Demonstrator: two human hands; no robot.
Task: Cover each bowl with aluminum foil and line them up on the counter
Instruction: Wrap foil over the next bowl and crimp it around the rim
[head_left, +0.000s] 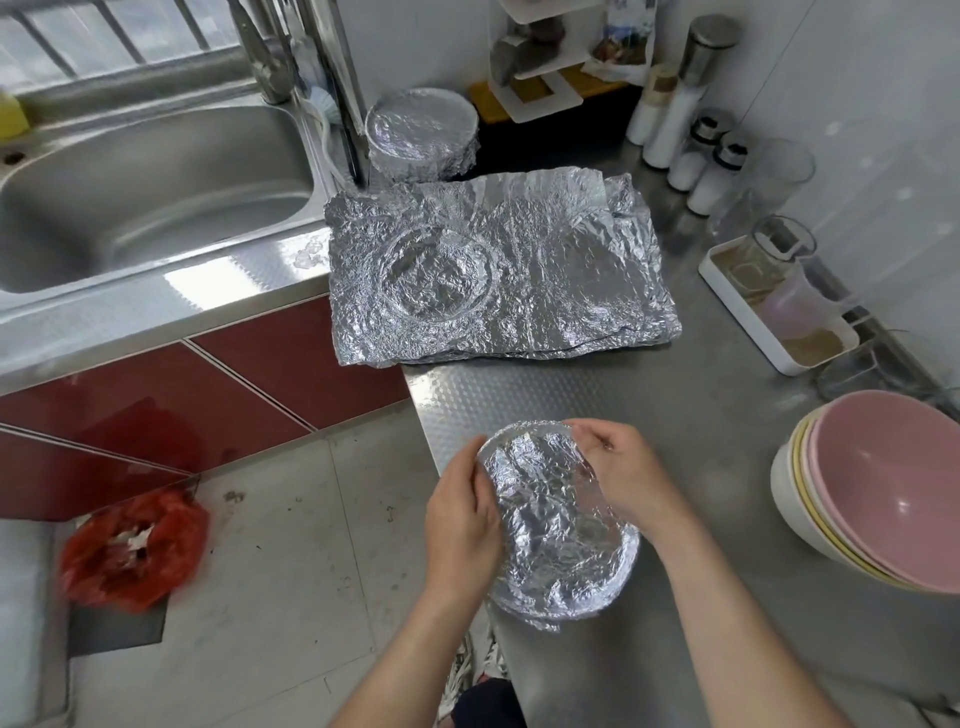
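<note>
A foil-covered bowl (558, 525) sits at the near edge of the steel counter (701, 415). My left hand (460, 525) grips its left rim, fingers curled over the foil. My right hand (621, 475) pinches the foil at the far right rim. Further back lie crumpled foil sheets (545, 275) stacked flat, with a round bowl imprint (436, 278) on their left half. Behind them, near the wall, stands another foil-covered bowl (421, 135). At the right edge is a stack of uncovered bowls (883, 493), pink on top.
A steel sink (150, 187) is at the left with a faucet. Jars and shakers (711, 166) and a white tray (779, 306) with glasses line the right wall. A red plastic bag (132, 551) lies on the floor below red cabinets.
</note>
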